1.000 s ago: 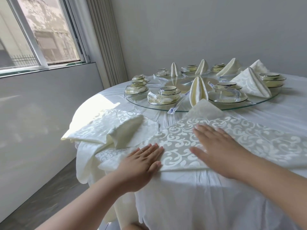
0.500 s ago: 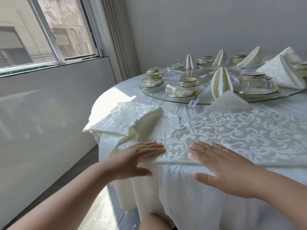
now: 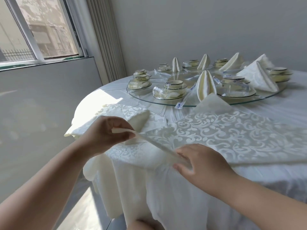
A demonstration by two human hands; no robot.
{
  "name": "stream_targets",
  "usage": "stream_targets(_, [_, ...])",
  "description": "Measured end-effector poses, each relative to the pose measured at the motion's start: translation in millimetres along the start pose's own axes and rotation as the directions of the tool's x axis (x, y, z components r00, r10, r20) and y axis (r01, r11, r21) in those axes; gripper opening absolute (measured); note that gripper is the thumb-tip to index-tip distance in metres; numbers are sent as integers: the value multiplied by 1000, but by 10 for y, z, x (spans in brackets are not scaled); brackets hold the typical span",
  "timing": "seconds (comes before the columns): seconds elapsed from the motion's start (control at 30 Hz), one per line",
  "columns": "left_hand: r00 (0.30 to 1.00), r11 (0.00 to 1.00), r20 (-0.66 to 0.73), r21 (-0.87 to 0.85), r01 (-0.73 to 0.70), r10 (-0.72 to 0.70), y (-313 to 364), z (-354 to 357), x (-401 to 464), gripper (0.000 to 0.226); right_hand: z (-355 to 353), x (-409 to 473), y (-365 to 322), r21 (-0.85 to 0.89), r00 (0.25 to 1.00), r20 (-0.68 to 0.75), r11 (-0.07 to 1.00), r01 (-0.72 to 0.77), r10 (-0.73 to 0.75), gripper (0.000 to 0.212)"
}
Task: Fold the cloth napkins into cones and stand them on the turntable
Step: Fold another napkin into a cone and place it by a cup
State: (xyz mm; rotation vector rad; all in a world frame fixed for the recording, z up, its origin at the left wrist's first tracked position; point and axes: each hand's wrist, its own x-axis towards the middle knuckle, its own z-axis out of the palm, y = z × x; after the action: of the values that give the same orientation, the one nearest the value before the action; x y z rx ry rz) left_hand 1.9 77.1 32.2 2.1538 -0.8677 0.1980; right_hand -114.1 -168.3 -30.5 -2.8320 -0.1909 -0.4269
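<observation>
A white damask napkin (image 3: pixel 232 135) lies spread on the round table near its front edge. My left hand (image 3: pixel 106 133) pinches the napkin's near left corner and holds it lifted off the table. My right hand (image 3: pixel 197 163) grips the same near edge further right, with the edge stretched taut between the two hands. Behind it the glass turntable (image 3: pixel 149 98) carries several folded napkin cones, the nearest (image 3: pixel 206 85) upright at its front rim and a wide one (image 3: pixel 257 78) at the right.
A pile of unfolded napkins (image 3: pixel 132 117) lies at the table's left edge, some hanging over the side. Cups, bowls (image 3: pixel 174 87) and plates stand around the turntable, with wrapped chopsticks (image 3: pixel 184 98) on the glass. A wall and window are close on the left.
Both hands lay flat on the napkin's near edge before. Now the left hand has lifted the corner up and left, and the right hand has closed on the edge.
</observation>
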Motion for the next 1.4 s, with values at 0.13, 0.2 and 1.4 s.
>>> stream_targets(0.13, [994,976,-101,-209,-51,30,237,8,90,28,-86,-22,-34,-28,986,-157,998,-62,57,49])
stream_targets(0.2, [996,938,-81,-340,-63,37,299,-11,106,38,-133,-106,20,42,994,-67,996,-83,86,43])
stream_targets(1.4, [901,884,5,196,425,-434,-38,1905,1795,20,-338,-299,1058,534,962,263,820,-208,73,85])
